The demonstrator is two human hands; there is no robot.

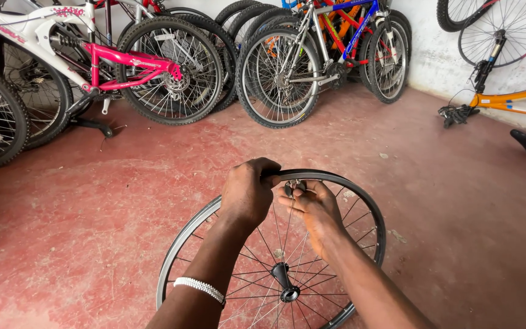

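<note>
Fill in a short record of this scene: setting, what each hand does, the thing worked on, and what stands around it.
Setting: red floor, white wall
Left hand: grip closed over the top of the bare wheel rim
Right hand: fingers pinch a small metal tool at the rim's inner side
Hub: in view, spokes intact
Around: pink bicycle, blue bicycle, orange bicycle

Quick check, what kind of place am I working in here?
Likely a bicycle repair shop: bicycles parked in a row along the wall, an orange bicycle lying overturned, and a bare wheel under both hands on a red floor.
</note>
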